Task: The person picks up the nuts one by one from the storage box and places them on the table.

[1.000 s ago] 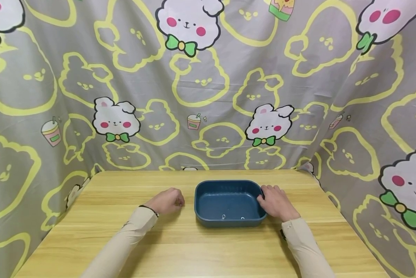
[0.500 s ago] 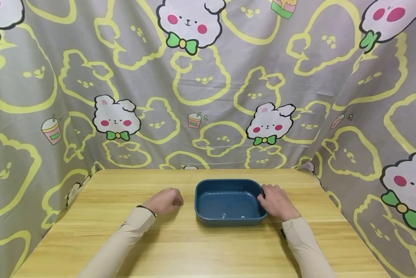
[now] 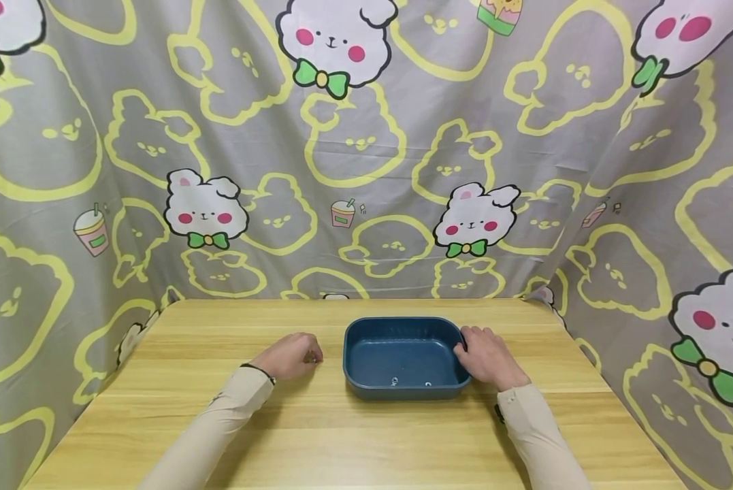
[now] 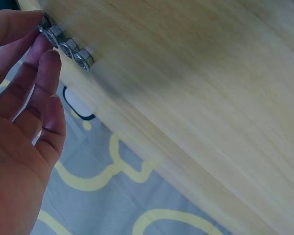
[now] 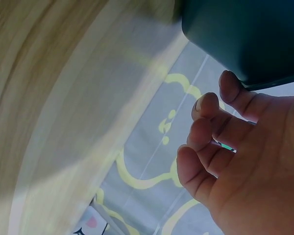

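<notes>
My left hand (image 3: 288, 356) is over the wooden table, a short way left of a dark blue rectangular tray (image 3: 403, 393). In the left wrist view its thumb and fingertips pinch one end of a row of several small shiny metal nuts (image 4: 82, 59) that stick out in line past the fingers. My right hand (image 3: 491, 357) grips the tray's right rim, thumb over the inner side and the other fingers outside. The right wrist view shows those fingers curled by the tray's wall (image 5: 255, 44). Two tiny bright ring-like pieces (image 3: 394, 382) lie inside the tray by its front wall.
The light wooden table (image 3: 366, 442) extends in front of the tray and to both sides. A grey curtain (image 3: 366, 204) with cartoon prints hangs behind its far edge and along the left and right.
My left hand has shifted very slightly left, away from the tray. The right hand keeps its grip on the rim and the tray stays in place.
</notes>
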Action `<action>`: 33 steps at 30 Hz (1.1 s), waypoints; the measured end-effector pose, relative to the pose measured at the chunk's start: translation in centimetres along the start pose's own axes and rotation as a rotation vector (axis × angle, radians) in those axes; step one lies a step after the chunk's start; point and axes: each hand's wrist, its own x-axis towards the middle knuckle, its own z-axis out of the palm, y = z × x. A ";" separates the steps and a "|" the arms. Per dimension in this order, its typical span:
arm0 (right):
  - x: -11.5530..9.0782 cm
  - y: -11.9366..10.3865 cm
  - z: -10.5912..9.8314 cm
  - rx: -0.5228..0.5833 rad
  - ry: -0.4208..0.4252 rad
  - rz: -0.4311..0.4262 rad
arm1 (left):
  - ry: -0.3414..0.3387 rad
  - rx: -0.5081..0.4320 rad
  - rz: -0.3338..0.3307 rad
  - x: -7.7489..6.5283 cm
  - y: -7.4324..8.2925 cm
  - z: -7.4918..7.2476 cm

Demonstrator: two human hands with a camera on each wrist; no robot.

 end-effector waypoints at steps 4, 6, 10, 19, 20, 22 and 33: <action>0.0 0.0 0.0 0.011 0.001 0.000 | -0.001 -0.002 -0.014 -0.1 0.1 -0.1; 0.0 0.1 0.0 0.012 0.003 -0.004 | -0.001 -0.002 -0.019 -0.1 0.1 -0.1; 0.0 0.0 0.0 0.016 0.009 -0.008 | 0.006 0.006 0.001 -0.1 -0.1 -0.1; 0.1 0.1 0.0 0.023 0.015 -0.009 | 0.015 -0.083 -0.206 -0.7 -0.8 -1.7; 0.1 0.0 -0.1 0.025 0.016 -0.010 | 0.028 -0.082 -0.219 -0.8 -0.9 -2.1; 0.2 0.0 -0.2 0.026 0.016 -0.011 | 0.056 -0.073 -0.212 -0.7 -1.0 -2.7; 0.2 0.0 -0.1 0.015 -0.004 -0.011 | 0.173 0.050 -0.070 1.2 1.0 -5.0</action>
